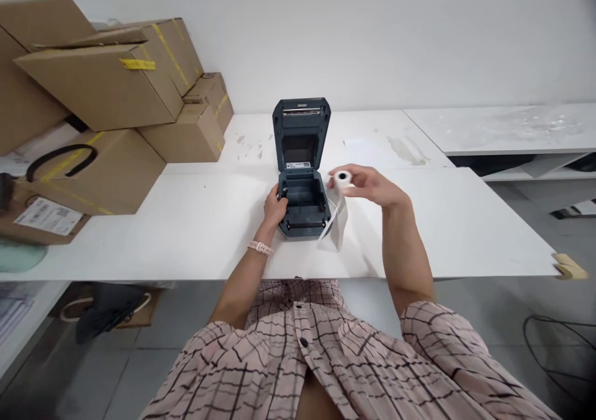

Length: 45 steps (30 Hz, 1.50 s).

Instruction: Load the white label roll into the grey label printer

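A dark blue-grey label printer (305, 229) stands on the white table, its lid (302, 125) swung up and its inside bare to view. My left hand (275, 206) grips the printer's left side, the thumb over the rim of the paper bay. Just right of the printer, my right hand (370, 185) holds a small roll of white label paper (343, 184) between thumb and fingers. The roll's dark core faces me. From it a loose strip of paper (339, 227) hangs down to the table beside the printer.
Cardboard boxes (116, 88) with yellow tape are piled at the left, a black curved strap (60, 153) among them. Clear plastic wrap (535, 122) lies on the surface at the right rear. A foam corner guard (570, 266) covers the table's front right corner. Cables (554, 358) lie on the floor.
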{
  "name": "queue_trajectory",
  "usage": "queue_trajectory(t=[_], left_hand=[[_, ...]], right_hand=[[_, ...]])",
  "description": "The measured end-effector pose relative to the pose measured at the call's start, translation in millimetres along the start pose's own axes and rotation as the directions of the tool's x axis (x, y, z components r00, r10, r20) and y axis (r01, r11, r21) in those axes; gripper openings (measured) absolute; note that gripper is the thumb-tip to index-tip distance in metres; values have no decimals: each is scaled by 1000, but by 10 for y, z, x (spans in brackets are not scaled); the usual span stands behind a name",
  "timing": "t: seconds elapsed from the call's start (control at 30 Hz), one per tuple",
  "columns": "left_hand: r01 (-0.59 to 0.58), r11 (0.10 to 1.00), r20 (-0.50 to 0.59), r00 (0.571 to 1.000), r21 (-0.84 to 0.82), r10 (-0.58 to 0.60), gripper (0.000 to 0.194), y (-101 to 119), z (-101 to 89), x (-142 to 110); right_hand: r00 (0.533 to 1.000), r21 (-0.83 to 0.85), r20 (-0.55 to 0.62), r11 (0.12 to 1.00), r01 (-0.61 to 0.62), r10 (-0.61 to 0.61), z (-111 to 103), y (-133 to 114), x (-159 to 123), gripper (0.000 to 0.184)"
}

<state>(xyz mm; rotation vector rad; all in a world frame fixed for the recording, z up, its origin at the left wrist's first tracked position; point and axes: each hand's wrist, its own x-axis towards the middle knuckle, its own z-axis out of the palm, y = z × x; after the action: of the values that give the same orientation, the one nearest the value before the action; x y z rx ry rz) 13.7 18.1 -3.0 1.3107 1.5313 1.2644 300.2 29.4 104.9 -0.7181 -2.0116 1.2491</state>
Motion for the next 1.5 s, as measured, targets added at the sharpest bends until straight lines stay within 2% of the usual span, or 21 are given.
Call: queue_trajectory(t=[0.07, 0.17, 0.27, 0.33, 0.43, 0.53, 0.6, 0.73, 0.9, 1.13, 1.33, 1.43, 1.5], left_hand=[[27, 999, 5, 1000, -18, -27, 75, -9, 3, 10], [60, 996, 16, 998, -69, -59, 76, -17, 10, 24], [74, 991, 17, 997, -110, -73, 75, -8, 20, 27], [82, 988, 15, 997, -130, -80, 74, 12, 27, 17], [103, 976, 23, 995, -190, -100, 74, 64, 34, -24], [127, 957, 54, 992, -261, -117, 74, 116, 29, -81], [128, 946, 78, 991, -297, -109, 70, 132, 25, -107], [137, 923, 94, 989, -359, -111, 72, 103, 37, -97], [170, 902, 87, 985, -397, -148, 80, 43, 67, -46], [175, 904, 83, 984, -391, -155, 83, 32, 63, -51], [173, 911, 86, 985, -375, -152, 83, 30, 52, -40], [180, 930, 77, 984, -320, -164, 78, 40, 39, -60], [174, 951, 27, 985, -255, -173, 75, 51, 26, -122]], right_hand=[[989, -274, 142, 962, 12, 29, 182, -98, 348, 48], [955, -643, 216, 765, -16, 201, 497, -4, 770, 46], [916, -811, 211, 584, -32, 342, 725, 153, 958, 48], [907, -828, 214, 559, -28, 363, 798, 206, 955, 49], [938, -783, 192, 621, -30, 288, 845, 203, 792, 50], [984, -731, 98, 682, -29, 147, 939, 161, 480, 44], [998, -717, 36, 697, -16, 60, 1073, 145, 236, 39], [994, -715, -78, 699, -2, -77, 1421, 187, -129, 39], [978, -692, -173, 721, -38, -116, 1655, 263, -227, 42], [971, -674, -216, 735, -71, -103, 1713, 252, -229, 42], [973, -619, -220, 781, -84, -70, 1739, 221, -270, 41], [995, -501, -89, 865, -7, -44, 1525, 22, -321, 39], [994, -392, -88, 920, 24, -64, 1229, -138, -262, 41]])
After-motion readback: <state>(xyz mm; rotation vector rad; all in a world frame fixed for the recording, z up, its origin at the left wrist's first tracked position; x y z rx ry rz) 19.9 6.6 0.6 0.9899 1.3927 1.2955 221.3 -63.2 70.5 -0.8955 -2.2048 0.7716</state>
